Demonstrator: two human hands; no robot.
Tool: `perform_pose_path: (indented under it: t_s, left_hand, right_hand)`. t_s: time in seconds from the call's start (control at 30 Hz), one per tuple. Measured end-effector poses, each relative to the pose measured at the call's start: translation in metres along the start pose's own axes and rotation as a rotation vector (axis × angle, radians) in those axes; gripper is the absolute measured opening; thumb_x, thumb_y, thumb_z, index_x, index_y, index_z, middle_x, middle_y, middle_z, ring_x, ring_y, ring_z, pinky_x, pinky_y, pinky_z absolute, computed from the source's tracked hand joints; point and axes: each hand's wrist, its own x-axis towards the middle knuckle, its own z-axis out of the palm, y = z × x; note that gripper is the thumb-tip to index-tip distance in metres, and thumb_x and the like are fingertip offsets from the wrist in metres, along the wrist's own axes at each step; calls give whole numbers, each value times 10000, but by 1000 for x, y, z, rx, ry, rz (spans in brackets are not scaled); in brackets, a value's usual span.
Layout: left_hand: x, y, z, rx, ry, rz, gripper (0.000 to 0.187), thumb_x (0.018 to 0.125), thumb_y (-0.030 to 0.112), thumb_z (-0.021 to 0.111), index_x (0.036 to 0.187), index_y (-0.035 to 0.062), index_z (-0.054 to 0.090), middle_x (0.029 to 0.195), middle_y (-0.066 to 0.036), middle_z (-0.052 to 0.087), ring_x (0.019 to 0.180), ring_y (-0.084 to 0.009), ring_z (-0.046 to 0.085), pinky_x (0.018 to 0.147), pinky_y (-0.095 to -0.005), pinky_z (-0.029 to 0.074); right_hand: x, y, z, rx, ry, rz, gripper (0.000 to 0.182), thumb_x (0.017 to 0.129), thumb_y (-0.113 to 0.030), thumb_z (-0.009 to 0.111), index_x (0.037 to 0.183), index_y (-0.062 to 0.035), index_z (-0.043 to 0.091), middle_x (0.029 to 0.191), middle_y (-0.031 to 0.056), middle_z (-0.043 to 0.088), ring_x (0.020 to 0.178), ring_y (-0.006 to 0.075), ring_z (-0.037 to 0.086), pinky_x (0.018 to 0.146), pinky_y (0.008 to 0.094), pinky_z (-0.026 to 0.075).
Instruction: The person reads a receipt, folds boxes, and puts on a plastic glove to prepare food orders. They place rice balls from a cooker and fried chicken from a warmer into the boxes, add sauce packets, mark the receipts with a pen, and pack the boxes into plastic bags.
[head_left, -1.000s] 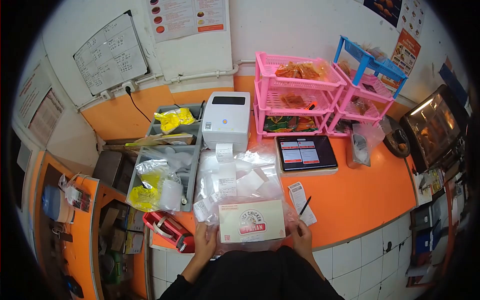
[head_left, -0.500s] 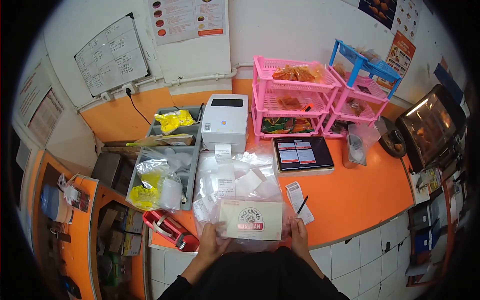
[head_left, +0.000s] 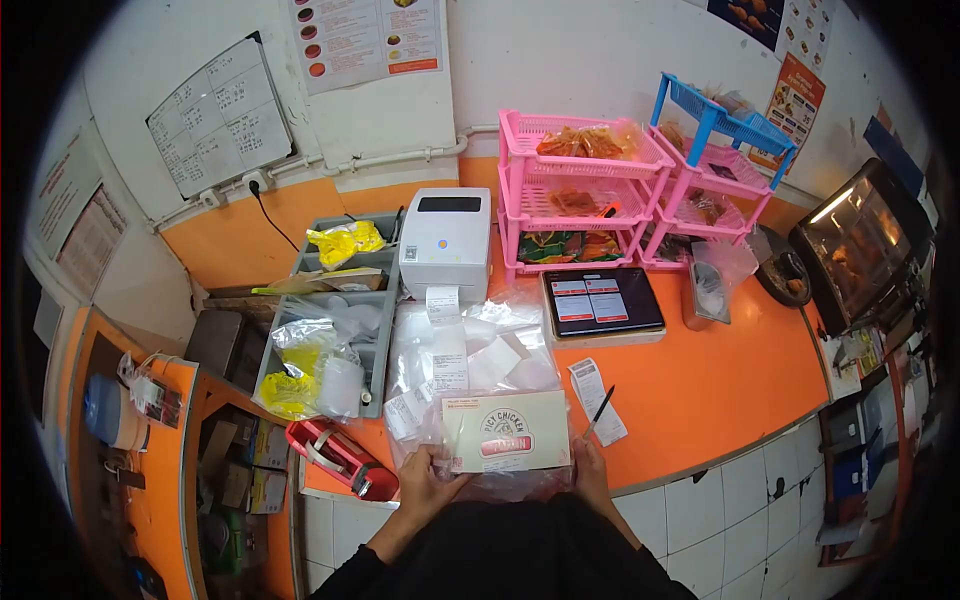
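A pale food box (head_left: 505, 430) with a round chicken logo lies in front of me at the counter's near edge, in or on a clear plastic bag (head_left: 515, 487). At the box's left corner, my left hand (head_left: 425, 485) is closed on the bag's plastic. My right hand (head_left: 590, 468) pinches the bag beside the box's right side; its fingertips are partly hidden. Just beyond that hand, a black pen (head_left: 602, 404) lies across a paper receipt (head_left: 597, 400). A printed paper strip (head_left: 450, 355) hangs from the white label printer (head_left: 447, 245) over more clear bags (head_left: 410, 345).
A grey bin (head_left: 375, 365) of plastic bags and a red tape dispenser (head_left: 340, 460) are at left. Behind the counter's orange top (head_left: 700, 400) stand a tablet (head_left: 600, 302), pink racks (head_left: 585, 215) with packets, a metal container (head_left: 708, 300) and a lit food warmer (head_left: 860, 250).
The box has tilted and shifted slightly up between my hands. My right hand has come a little closer in, lower beside the box. The whole view has moved slightly.
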Motion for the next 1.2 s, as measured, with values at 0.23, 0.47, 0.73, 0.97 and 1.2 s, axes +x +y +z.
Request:
perform_pose_path:
  t_s: [0.23, 0.47, 0.73, 0.97, 1.2]
  left_hand:
    - [10, 2, -16, -54, -77, -32, 424, 617, 212, 848, 867, 39, 552, 732, -22, 527, 667, -140, 519, 640, -245, 417]
    - [32, -19, -13, -1009, -15, -532, 91, 842, 75, 611, 914, 55, 559, 772, 12, 569, 700, -86, 527, 667, -241, 415]
    - [-9, -25, -12, 222, -76, 125, 250, 681, 97, 666, 831, 9, 485, 714, -160, 495, 718, -369, 478, 662, -404, 399]
    - [3, 13, -53, -384, -348, -189, 243, 707, -8, 630, 929, -11, 532, 756, -6, 500, 721, -162, 517, 667, -290, 428]
    - [52, 46, -45, -751, -83, -233, 519, 721, -59, 660, 1216, 19, 523, 827, 37, 518, 845, -73, 509, 791, -236, 410]
  right_hand:
    - [1, -81, 32, 431, -21, 5, 218, 978, -204, 387, 993, -28, 514, 1011, 96, 586, 985, 163, 556, 873, 308, 435]
    - [45, -64, 30, 597, -134, -5, 272, 981, -225, 357, 1071, -8, 494, 1224, 184, 546, 1006, 208, 550, 914, 344, 420]
    - [15, -47, 2, 572, -215, -32, 184, 924, -114, 489, 1093, -56, 443, 1158, 151, 564, 1017, 206, 563, 882, 326, 458]
    - [-5, -86, 33, 422, -236, -73, 520, 833, 2, 572, 1276, -57, 306, 1331, 198, 434, 1177, 250, 486, 944, 356, 442]
    - [20, -94, 38, 496, -248, 20, 585, 819, 36, 562, 1326, -60, 287, 1357, 207, 411, 1238, 247, 433, 971, 333, 415]
